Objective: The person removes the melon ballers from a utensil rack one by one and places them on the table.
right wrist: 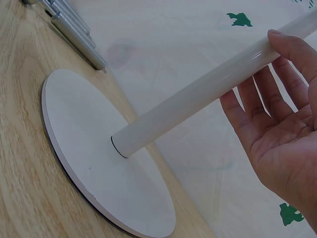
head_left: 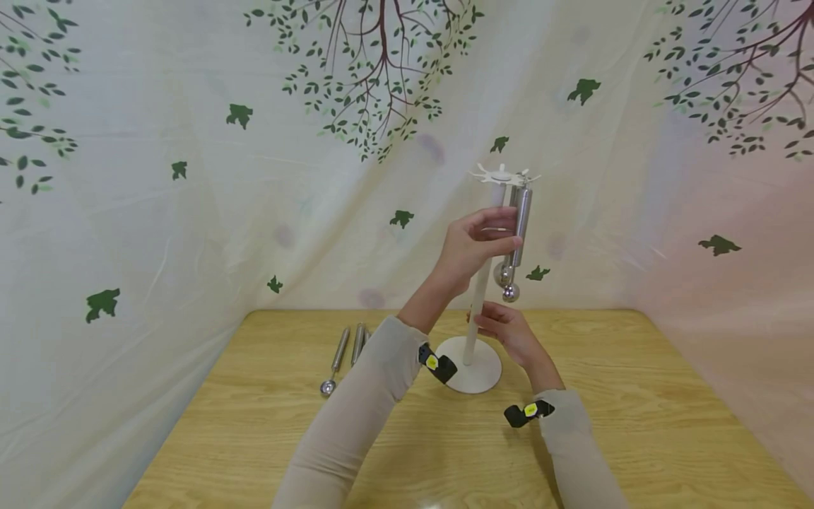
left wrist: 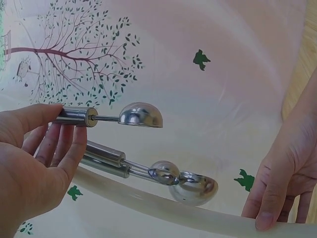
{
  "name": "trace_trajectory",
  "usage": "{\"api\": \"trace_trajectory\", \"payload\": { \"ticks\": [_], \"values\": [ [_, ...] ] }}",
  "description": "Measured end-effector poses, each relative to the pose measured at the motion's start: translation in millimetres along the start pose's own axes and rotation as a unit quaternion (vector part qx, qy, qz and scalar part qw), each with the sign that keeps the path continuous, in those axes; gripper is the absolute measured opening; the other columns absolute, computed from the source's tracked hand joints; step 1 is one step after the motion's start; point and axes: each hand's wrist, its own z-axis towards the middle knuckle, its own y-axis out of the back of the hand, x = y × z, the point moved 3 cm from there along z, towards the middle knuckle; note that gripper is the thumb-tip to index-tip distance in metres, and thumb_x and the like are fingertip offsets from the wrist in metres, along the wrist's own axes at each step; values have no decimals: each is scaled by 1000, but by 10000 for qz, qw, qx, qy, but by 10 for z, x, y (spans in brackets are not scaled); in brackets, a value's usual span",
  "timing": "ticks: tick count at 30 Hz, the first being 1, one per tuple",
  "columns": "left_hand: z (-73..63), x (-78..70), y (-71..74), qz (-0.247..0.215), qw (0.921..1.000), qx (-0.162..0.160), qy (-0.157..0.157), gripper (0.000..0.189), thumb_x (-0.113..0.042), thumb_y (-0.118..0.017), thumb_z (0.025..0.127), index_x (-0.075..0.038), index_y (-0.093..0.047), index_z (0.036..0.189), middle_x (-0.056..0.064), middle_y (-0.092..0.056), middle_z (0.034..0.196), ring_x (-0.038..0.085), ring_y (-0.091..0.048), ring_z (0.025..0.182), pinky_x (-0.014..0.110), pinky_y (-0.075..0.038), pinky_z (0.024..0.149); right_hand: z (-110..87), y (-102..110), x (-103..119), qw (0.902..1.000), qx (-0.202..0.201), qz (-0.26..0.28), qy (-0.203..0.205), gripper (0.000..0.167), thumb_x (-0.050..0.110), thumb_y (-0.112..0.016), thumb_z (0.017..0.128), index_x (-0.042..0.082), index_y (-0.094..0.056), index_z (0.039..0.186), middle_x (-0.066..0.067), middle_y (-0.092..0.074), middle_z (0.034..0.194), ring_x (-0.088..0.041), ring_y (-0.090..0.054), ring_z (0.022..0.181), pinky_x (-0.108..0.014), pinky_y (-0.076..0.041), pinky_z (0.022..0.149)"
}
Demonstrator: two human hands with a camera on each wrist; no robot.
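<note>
My left hand (head_left: pixel 473 244) is raised near the top of a white stand (head_left: pixel 480 293) with a ring of hooks. Its thumb and fingers pinch the steel handle of a melon baller (left wrist: pixel 141 115), whose bowl points away from the hand in the left wrist view. Two more melon ballers, a smaller-bowled one (left wrist: pixel 163 172) and a larger-bowled one (left wrist: pixel 198 191), hang beside the pole, bowls down in the head view. Lower down, my right hand (head_left: pixel 511 336) grips the pole (right wrist: pixel 198 89) between thumb and fingers, above the round base (head_left: pixel 473 382).
Left of the stand, a melon baller (head_left: pixel 328 387) lies on the wooden table (head_left: pixel 610 424), with more steel handles (head_left: pixel 359 343) partly hidden by my left sleeve. A pale curtain (head_left: pixel 331 233) with printed leaves hangs behind the table.
</note>
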Motion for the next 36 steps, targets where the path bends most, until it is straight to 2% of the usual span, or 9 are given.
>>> {"api": "trace_trajectory", "payload": {
  "ticks": [4, 7, 12, 17, 21, 26, 31, 32, 36],
  "values": [
    [0, -2, -4, 16, 10000, 13, 1, 43, 0, -74, 91, -5, -65, 133, 18, -70, 125, 22, -72, 105, 32, -59, 98, -4, 6, 3, 10000, -6, 51, -14, 26, 13, -64, 101, 10, -69, 126, 5, -74, 110, -8, -69, 105, -25, -59, 93],
    [-3, 4, 4, 56, 10000, 37, 62, 43, -1, -74, 91, -5, -65, 133, 18, -70, 127, 24, -72, 108, 31, -58, 99, -12, 4, 13, 10000, -28, 63, -27, 20, 14, -65, 100, 25, -73, 116, 6, -74, 109, -7, -69, 105, -24, -59, 93],
    [1, 8, 28, 122, 9998, 50, 114, 44, -3, -75, 91, -6, -65, 134, 16, -70, 128, 22, -72, 109, 30, -58, 99, -33, -10, 33, 9999, -33, 107, 3, 24, 13, -66, 100, 12, -70, 123, 5, -75, 109, -8, -69, 104, -25, -59, 92],
    [16, -17, 18, 45, 9999, 153, 27, 44, -2, -75, 91, -5, -65, 134, 17, -70, 128, 22, -72, 109, 30, -58, 98, -39, -14, 45, 10000, -9, 85, -24, 22, 15, -67, 100, 15, -71, 122, -1, -74, 114, -8, -69, 105, -25, -59, 92],
    [14, -27, -4, 112, 9994, 341, -13, 45, -2, -74, 91, -5, -64, 135, 18, -69, 129, 21, -72, 109, 28, -59, 97, -36, -20, 51, 10000, 58, 54, -19, 30, 15, -65, 100, 7, -67, 129, 4, -74, 112, -8, -68, 106, -25, -59, 93],
    [-31, 51, 12, 243, 9990, 347, 141, 46, -2, -75, 91, -6, -64, 135, 16, -69, 130, 22, -72, 110, 30, -59, 97, -39, -22, 41, 10000, 54, 40, -64, 39, 15, -65, 101, -1, -60, 136, 8, -73, 111, -7, -68, 108, -24, -58, 94],
    [-85, 176, 80, 264, 9989, 291, 241, 46, -2, -75, 90, -6, -64, 135, 16, -70, 129, 23, -73, 109, 34, -57, 101, -33, -8, 12, 9999, 15, 39, -98, 30, 15, -65, 101, 5, -67, 129, 8, -72, 110, -9, -67, 109, -25, -58, 95],
    [-96, 196, 97, 262, 9989, 305, 247, 46, -3, -75, 90, -6, -64, 135, 17, -70, 129, 23, -73, 109, 34, -57, 101, -33, -8, 13, 9999, 6, 37, -93, 29, 15, -65, 101, 4, -67, 127, 8, -72, 109, -9, -67, 109, -25, -58, 95],
    [-137, 265, 169, 245, 9982, 474, 266, 46, -3, -74, 91, -6, -63, 135, 18, -69, 128, 23, -72, 108, 33, -57, 101, -38, -5, 27, 9999, 53, 158, 25, 20, 13, -65, 101, 14, -73, 118, 9, -72, 107, -8, -68, 107, -25, -58, 94]
  ]
}}
